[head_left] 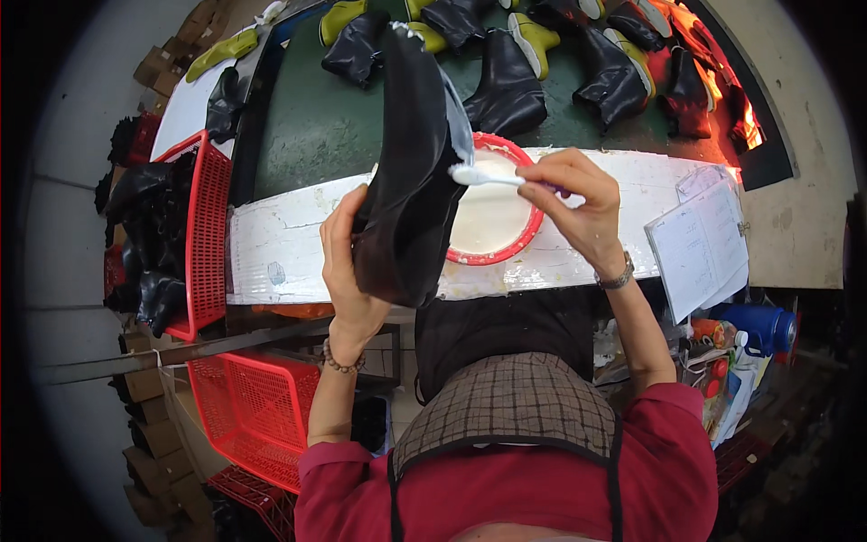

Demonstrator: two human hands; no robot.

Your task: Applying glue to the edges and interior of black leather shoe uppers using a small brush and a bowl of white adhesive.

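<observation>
Currently, the left hand [348,262] is half curled around the near end of one black boot [411,172], which is lifted and tilted above one white board [280,244]. The right hand [582,194] has its fingers pinched on the handle of one small brush [495,177], whose white head appears to touch the boot's right edge. Below the brush, there is one red bowl [492,259] with cream-white paste. At least eight other boots [506,86] lie on the green table [302,135]; they overlap, so I cannot tell the exact number.
</observation>
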